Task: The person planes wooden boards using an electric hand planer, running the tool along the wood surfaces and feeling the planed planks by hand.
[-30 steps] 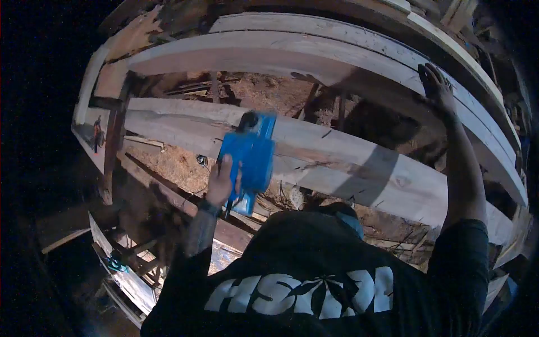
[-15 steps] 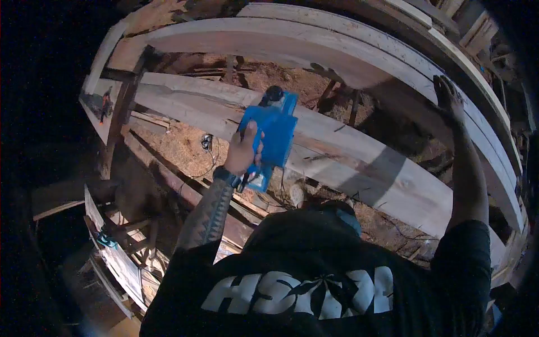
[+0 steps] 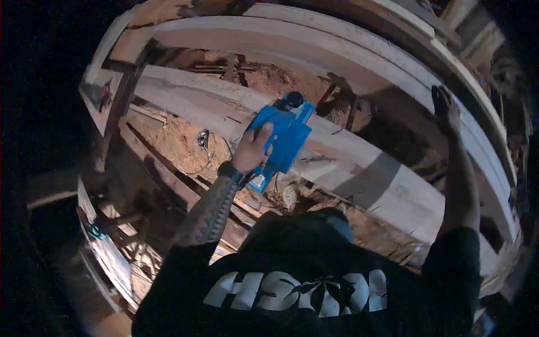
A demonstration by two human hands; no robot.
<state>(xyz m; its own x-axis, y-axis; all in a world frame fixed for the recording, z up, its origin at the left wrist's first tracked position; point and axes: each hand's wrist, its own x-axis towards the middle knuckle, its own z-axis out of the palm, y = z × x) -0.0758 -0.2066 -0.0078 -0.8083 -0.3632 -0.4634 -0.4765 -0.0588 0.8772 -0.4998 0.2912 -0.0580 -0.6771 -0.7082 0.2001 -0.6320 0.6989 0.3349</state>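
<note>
My left hand (image 3: 254, 150), with a dark watch band at its wrist, wraps round the handle of a blue electric planer (image 3: 283, 143). The planer, with a black knob at its far end, lies across a long pale plank (image 3: 191, 98); its underside is hidden. Farther right, my right hand (image 3: 447, 112) lies with outstretched fingers on the edge of another long board (image 3: 348, 59). No tool shows in that hand.
A shadow falls over the middle plank's right part. Wood shavings (image 3: 191, 140) and a dark cord-like object (image 3: 203, 139) lie below. More boards (image 3: 415, 22) stack at upper right. A dark crosspiece (image 3: 124, 101) stands at left, with a white panel (image 3: 112, 258) lower down.
My left hand and the planer have shifted a little to the right along the middle plank. The right hand stays at about the same place on its board. The whole view has tilted slightly.
</note>
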